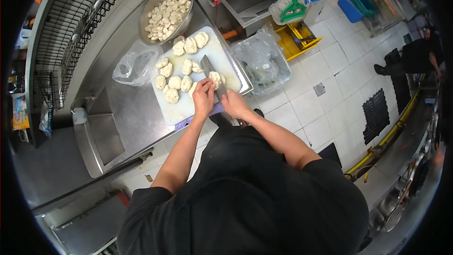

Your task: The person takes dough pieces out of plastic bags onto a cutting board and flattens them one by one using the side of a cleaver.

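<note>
A white cutting board (177, 108) lies on the steel counter, with several pale dough-like pieces (174, 83) spread over it. My right hand (234, 104) is closed on the handle of a knife (207, 67), whose wide blade points up and left across the board. Beside the blade, my left hand (204, 95) has its fingers bent together against a pale piece (215, 78) near the board's right side. At the back of the counter a metal bowl (143, 24) holds many small pale chunks.
A plastic bag (137, 64) lies left of the board. Sinks (111, 137) stand at left and back. To the right are a clear bin (278, 76), a yellow mop bucket (289, 49) and floor mats (376, 115). A person (417, 55) is at far right.
</note>
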`<state>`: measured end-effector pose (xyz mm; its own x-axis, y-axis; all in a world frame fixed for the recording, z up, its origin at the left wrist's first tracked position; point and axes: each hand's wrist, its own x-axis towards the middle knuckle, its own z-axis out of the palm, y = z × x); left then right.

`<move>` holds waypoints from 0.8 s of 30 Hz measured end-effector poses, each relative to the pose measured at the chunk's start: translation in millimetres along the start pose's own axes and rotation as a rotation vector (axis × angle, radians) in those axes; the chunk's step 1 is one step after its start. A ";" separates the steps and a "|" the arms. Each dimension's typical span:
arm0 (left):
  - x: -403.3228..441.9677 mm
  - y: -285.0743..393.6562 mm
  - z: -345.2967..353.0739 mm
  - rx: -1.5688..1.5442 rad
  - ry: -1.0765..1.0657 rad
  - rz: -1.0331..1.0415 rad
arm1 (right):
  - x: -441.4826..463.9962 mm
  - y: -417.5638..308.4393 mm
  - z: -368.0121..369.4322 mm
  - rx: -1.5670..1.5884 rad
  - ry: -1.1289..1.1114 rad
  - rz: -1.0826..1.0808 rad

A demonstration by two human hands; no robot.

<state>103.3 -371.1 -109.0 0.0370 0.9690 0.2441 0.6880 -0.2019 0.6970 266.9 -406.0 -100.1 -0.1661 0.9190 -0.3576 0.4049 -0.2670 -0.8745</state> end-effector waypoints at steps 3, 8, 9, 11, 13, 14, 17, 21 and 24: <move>6.9 20.5 -8.1 -0.067 0.004 0.001 | -8.8 -11.8 -15.0 -0.049 0.020 -0.031; 13.5 31.8 -9.3 -0.111 -0.074 0.014 | -36.7 -18.6 -52.7 0.072 -0.124 0.076; 15.1 30.5 -6.8 -0.044 -0.043 0.064 | -42.9 -16.3 -61.2 0.046 -0.101 0.023; 12.5 20.4 -4.6 0.025 -0.009 0.106 | -69.1 -18.4 -85.9 0.115 -0.136 0.153; 11.2 4.2 3.3 0.031 -0.160 0.023 | -89.9 -2.8 -101.2 0.159 -0.096 0.229; 12.0 9.6 1.1 0.048 -0.156 0.022 | -96.9 8.6 -106.8 0.149 -0.105 0.224; 13.1 20.0 -4.9 0.071 -0.178 0.021 | -97.7 36.7 -97.5 0.256 -0.161 0.297; 12.3 14.9 -11.9 0.031 -0.223 0.027 | -68.1 33.4 -63.7 0.261 -0.253 0.255; 39.2 2.0 -23.8 0.063 -0.099 0.155 | -34.7 1.8 -54.5 0.301 -0.241 0.155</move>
<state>88.9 -337.0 -82.0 0.2155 0.9368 0.2755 0.7124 -0.3438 0.6118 322.4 -422.6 -71.3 -0.3437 0.7766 -0.5280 0.1664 -0.5030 -0.8481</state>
